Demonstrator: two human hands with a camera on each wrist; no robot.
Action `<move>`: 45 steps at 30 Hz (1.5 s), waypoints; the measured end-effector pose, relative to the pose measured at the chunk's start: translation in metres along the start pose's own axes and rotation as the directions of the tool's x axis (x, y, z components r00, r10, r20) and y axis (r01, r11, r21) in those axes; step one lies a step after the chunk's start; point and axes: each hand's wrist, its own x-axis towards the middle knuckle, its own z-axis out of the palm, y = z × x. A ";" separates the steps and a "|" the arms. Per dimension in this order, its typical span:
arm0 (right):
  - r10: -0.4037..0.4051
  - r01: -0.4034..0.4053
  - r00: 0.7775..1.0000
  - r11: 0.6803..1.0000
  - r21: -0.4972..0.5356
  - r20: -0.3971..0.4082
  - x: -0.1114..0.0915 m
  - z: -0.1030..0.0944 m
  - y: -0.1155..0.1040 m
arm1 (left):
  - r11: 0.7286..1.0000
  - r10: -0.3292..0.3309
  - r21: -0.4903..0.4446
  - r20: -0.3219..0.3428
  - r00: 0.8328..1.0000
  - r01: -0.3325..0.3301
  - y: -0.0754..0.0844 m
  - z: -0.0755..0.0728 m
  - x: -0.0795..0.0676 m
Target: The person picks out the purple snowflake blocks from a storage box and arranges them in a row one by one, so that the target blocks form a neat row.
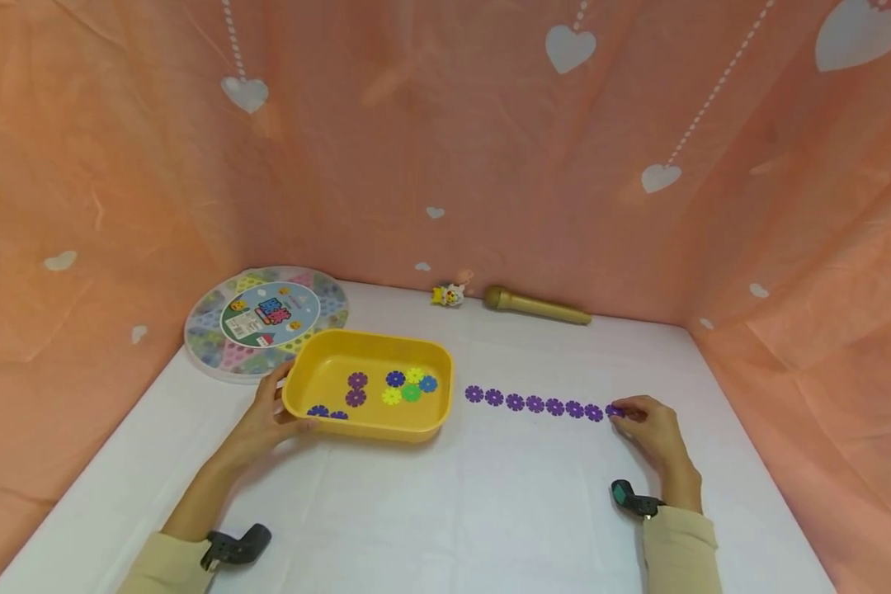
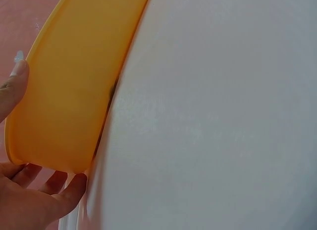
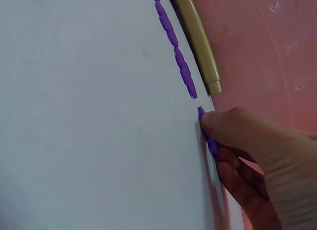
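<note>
On the table, seven purple discs already lie in one row at 3 o'clock of the yellow tray, so this part of the work looks well advanced, in my judgement. An eighth purple disc is at the 3 o'clock end of the row, in the grip of the right hand: thumb and fingers are together, clamped on it, and cover a part of it. The right wrist view shows a gap between this disc and the last one of the row, therefore I consider its placing as not yet finished.

The left hand has its grip clamped on the tray at about 9 o'clock. Inside the tray, nine discs are visible and not laid out: two purple ones near the middle, two dark blue ones at 7 o'clock, partly hidden by the near wall, and at 3 o'clock a dark blue disc, a lighter blue disc, a green disc and two yellow discs. Whether these belong to the same row, I cannot tell.
</note>
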 end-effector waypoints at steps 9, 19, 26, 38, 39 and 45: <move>0.016 -0.015 1.000 0.999 0.040 -0.014 -0.001 0.002 -0.002 | 1.000 -0.009 0.002 0.007 1.000 0.009 0.003 -0.002 0.000; -0.163 0.213 0.974 0.902 0.376 -0.160 0.036 0.017 -0.058 | 0.999 -0.033 -0.018 0.007 0.999 0.034 0.003 0.000 -0.002; -0.305 0.256 0.952 0.731 0.632 -0.033 0.059 0.059 -0.155 | 0.999 -0.016 -0.036 0.000 1.000 0.016 0.002 -0.001 -0.002; -0.472 0.207 0.860 0.667 0.716 0.191 0.060 0.128 -0.276 | 0.999 0.038 -0.037 0.004 0.999 -0.038 -0.001 0.002 -0.001; -0.483 0.205 0.851 0.666 0.718 0.205 0.060 0.132 -0.282 | 0.999 0.038 -0.037 0.004 0.999 -0.038 -0.002 0.002 -0.001; -0.518 0.193 0.817 0.660 0.726 0.253 0.061 0.151 -0.305 | 0.999 0.029 -0.025 -0.001 1.000 -0.029 -0.004 0.000 0.000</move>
